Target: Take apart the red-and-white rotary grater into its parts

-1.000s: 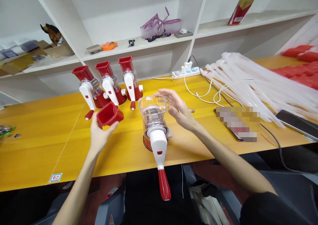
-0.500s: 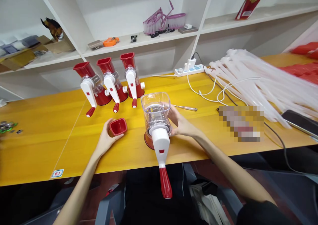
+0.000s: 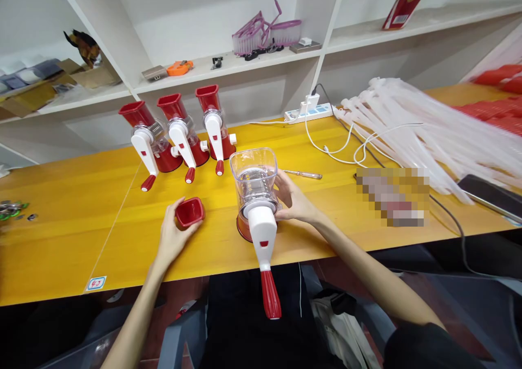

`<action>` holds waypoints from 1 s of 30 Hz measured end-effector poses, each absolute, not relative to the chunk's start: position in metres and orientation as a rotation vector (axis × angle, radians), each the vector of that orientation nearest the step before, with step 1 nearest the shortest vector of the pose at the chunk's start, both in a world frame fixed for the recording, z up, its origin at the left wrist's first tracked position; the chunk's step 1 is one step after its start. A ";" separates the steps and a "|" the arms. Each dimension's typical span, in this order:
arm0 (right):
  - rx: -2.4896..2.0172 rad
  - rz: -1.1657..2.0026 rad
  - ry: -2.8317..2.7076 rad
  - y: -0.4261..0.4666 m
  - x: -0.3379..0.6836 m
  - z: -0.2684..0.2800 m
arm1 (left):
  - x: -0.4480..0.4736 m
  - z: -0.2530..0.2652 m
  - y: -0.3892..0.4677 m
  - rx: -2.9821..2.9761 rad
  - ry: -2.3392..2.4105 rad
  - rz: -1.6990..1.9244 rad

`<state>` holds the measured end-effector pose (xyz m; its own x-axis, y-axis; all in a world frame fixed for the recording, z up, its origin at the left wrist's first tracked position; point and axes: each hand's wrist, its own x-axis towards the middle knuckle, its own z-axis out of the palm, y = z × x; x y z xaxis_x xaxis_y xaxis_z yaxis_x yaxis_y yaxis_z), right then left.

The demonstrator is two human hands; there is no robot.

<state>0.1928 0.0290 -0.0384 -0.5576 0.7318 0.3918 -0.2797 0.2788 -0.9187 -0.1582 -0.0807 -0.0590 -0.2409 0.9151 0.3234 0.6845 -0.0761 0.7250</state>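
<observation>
From the head view, three rotary graters (image 3: 179, 135) stand finished in a row at the back of the yellow bench (image 3: 61, 222), each with a red pusher seated in its clear hopper and a white crank with a red knob hanging forward. A fourth rotary grater (image 3: 256, 206) stands nearer the bench edge, its clear hopper open at the top with nothing in it; by my reading that one lacks only its pusher. The red pusher (image 3: 190, 212) sits on the bench, well clear of the grater and to the left of it.

The left hand (image 3: 173, 236) lies low on the bench with the forearm running back toward the person; its fingers (image 3: 179, 203) and thumb curl loosely around the near side of the pusher, touching it, and I cannot tell whether they grip it firmly or just rest there. The right hand (image 3: 296, 200) reaches in from the right, its fingers (image 3: 281, 181) wrapped on the right wall of the hopper just above the white drum housing, steadying the grater upright. The grater's long crank points toward the person, past the bench edge
</observation>
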 end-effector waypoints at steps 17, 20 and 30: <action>-0.811 0.991 -1.558 0.005 0.170 -0.034 | -0.094 -0.008 -0.141 1.801 1.500 1.287; -0.859 0.904 -1.587 0.005 0.168 -0.032 | -0.058 0.009 -0.135 1.786 1.565 1.051; -0.958 0.935 -1.620 -0.017 0.178 -0.047 | -0.057 -0.009 -0.101 1.628 1.289 0.976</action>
